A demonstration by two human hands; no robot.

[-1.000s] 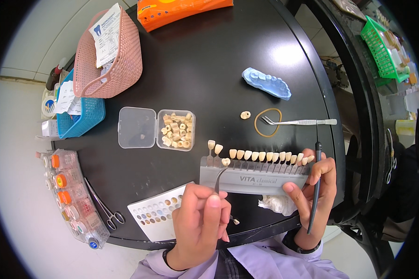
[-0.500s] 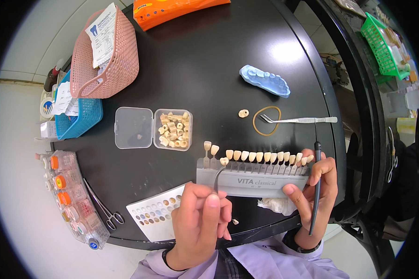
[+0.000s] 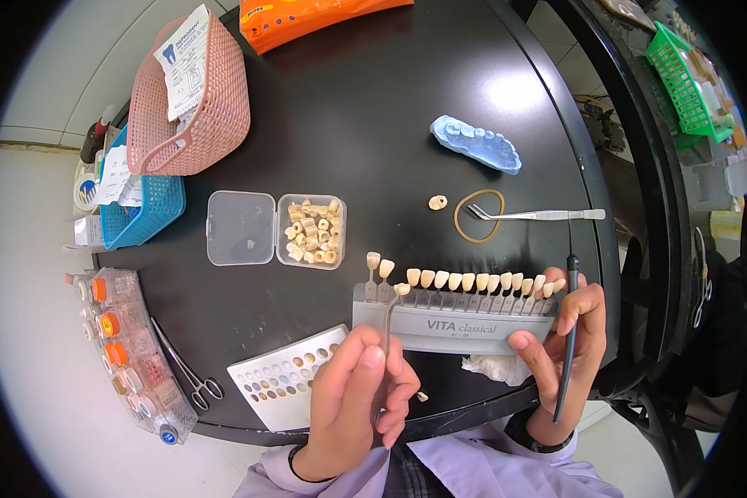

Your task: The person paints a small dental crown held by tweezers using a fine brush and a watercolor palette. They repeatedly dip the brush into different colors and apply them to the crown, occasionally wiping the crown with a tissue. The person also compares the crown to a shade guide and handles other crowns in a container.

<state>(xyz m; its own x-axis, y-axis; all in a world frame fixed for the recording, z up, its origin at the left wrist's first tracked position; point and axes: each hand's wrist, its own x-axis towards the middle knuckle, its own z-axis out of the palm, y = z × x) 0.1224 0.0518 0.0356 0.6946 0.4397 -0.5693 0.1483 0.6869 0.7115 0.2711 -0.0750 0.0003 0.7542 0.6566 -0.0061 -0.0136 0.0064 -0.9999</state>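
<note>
My left hand (image 3: 355,402) is closed around a slim curved metal instrument (image 3: 388,319); its exact kind is not clear. At its upper tip sits a small cream tooth crown (image 3: 402,290), in front of the left part of a row of tooth-shaped tabs. Those tabs (image 3: 469,283) stand in a grey dental shade guide (image 3: 415,324), tilted toward me. My right hand (image 3: 579,332) grips the guide's right end, thumb in front. A thin black-handled tool (image 3: 568,357) also rests upright in that hand, its lower end pointing down past the palm.
An open clear box (image 3: 340,236) holds several crowns. Beyond the guide lie a loose crown (image 3: 437,202), rubber band (image 3: 501,199), tweezers (image 3: 556,215) and blue dental model (image 3: 477,145). At left are scissor-handled forceps (image 3: 195,378), jars (image 3: 133,332), baskets (image 3: 232,100) and a palette (image 3: 266,382).
My left fingers have curled further round the metal instrument, and the crown at its tip has turned slightly. The right hand still holds the shade guide and black tool.
</note>
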